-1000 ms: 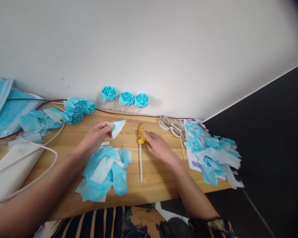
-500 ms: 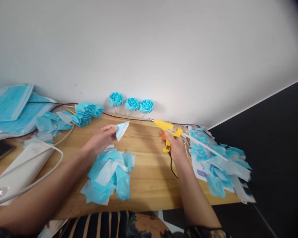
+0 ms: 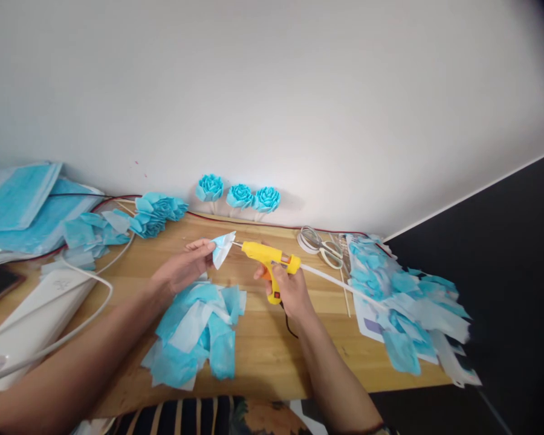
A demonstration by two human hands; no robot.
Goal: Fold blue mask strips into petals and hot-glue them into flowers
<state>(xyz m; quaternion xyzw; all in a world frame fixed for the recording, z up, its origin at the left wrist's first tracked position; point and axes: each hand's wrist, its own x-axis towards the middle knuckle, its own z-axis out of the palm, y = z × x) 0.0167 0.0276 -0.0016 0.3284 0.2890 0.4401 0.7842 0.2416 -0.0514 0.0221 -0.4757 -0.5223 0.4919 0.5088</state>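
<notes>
Between the thumb and fingers of my left hand (image 3: 190, 264) is a small folded blue-and-white fabric piece (image 3: 223, 249). My right hand (image 3: 290, 290) grips a yellow hot glue gun (image 3: 265, 257) by its handle, a finger at the orange trigger. The gun's metal nozzle points left and is at the edge of the folded piece; whether they touch I cannot tell. A long white glue stick (image 3: 329, 277) sticks out of the gun's back. Below my left hand lies a loose pile of blue and white fabric pieces (image 3: 194, 332).
Three blue fabric flowers (image 3: 240, 196) on sticks lean against the wall. More blue flowers (image 3: 156, 211), face masks (image 3: 22, 199) and a white power strip (image 3: 36, 323) lie left. Scissors (image 3: 330, 252), a tape roll (image 3: 307, 240) and a heap of fabric scraps (image 3: 403, 308) are right.
My right hand has moved left with the glue gun, bringing its nozzle to the folded piece. The scissors and tape roll have come into sight. My left hand has barely moved.
</notes>
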